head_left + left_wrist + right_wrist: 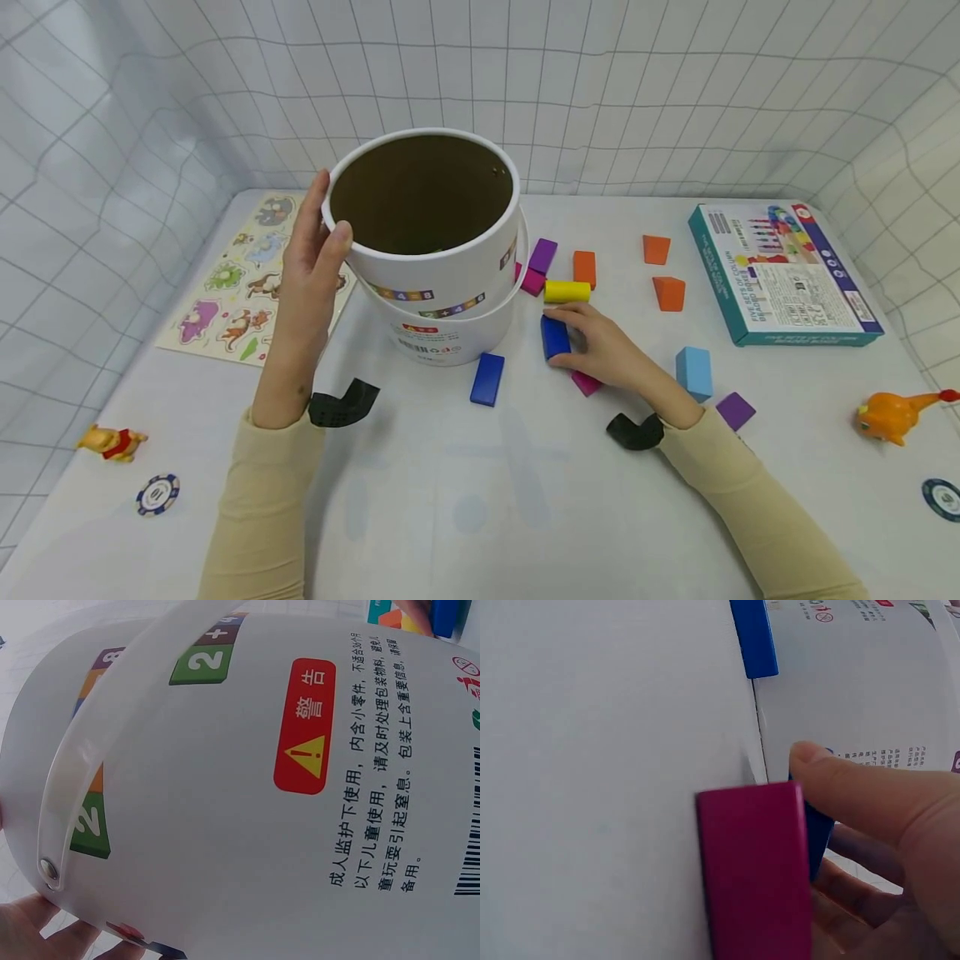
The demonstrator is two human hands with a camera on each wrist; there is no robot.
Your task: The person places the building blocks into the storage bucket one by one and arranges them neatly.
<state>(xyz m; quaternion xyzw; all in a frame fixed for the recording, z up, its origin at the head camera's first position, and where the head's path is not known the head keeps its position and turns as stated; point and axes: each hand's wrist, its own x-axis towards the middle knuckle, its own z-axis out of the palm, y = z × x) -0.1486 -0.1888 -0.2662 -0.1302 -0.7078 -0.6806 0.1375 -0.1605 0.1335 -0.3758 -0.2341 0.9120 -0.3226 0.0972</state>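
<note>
A tall white bucket (442,275) with printed number tiles stands at the centre left, its white handle (82,742) hanging across the front. My left hand (307,250) grips the bucket's left side at the rim, thumb at the edge and fingers against the outer wall. Between thumb and fingers, my right hand (607,346) pinches a blue block (555,337) on the table, right of the bucket. A magenta block (754,870) lies beside that hand, partly under it in the head view. Another blue block (487,379) lies before the bucket. Inside, the bucket is mostly dark.
Behind the right hand lie a yellow cylinder (567,292), a purple block (542,255) and orange blocks (584,269). Rightward are a light blue block (693,373), a boxed set (795,275) and an orange toy (888,417). An animal board (195,292) lies left, near a bear figure (116,443).
</note>
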